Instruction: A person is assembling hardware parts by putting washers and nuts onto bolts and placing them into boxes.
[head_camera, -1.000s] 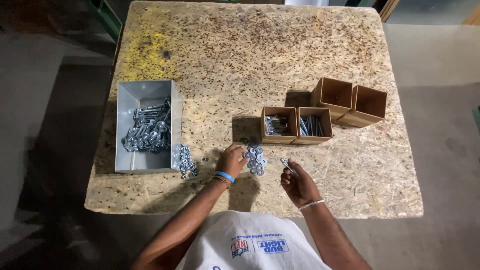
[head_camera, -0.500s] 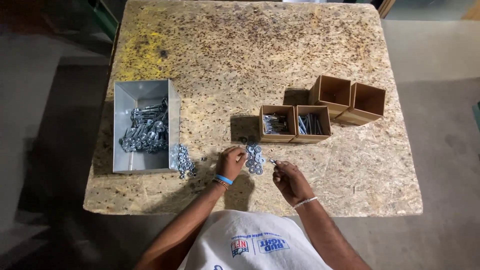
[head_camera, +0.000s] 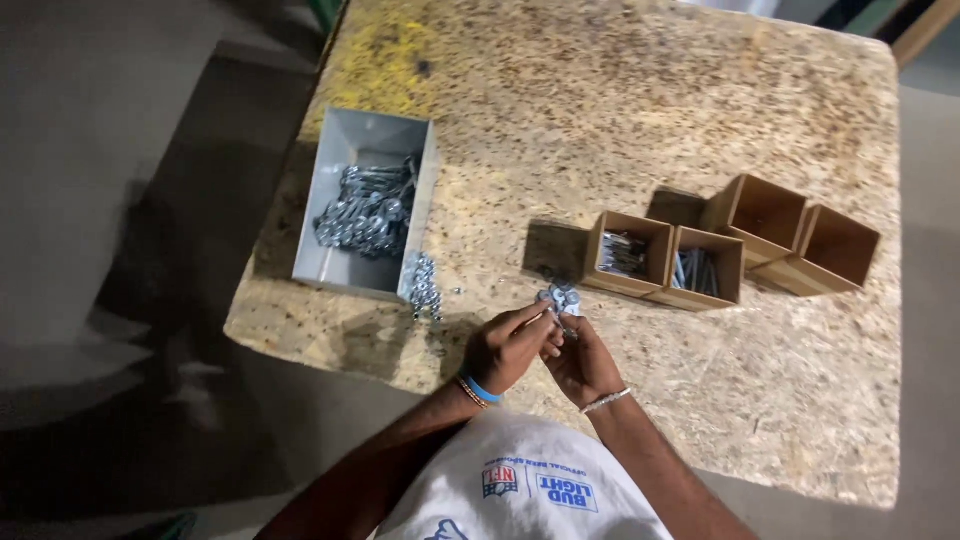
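Betw. both hands' fingertips (head_camera: 548, 322): small hardware (head_camera: 560, 297)

Chipboard table (head_camera: 620, 120) — grey bin (head_camera: 340, 200); cardboard boxes (head_camera: 730, 245); loose hardware (head_camera: 425, 287).

We see four small open cardboard boxes on the right part of the table (head_camera: 640, 130). The near left box (head_camera: 627, 254) and the near right box (head_camera: 705, 268) stand touching, square, brown, each holding grey metal pieces. Farther right, the third box (head_camera: 756, 217) and the fourth box (head_camera: 828, 250) lie tilted, side by side. A printed patch (head_camera: 540, 487) in blue and red sits on the white shirt.
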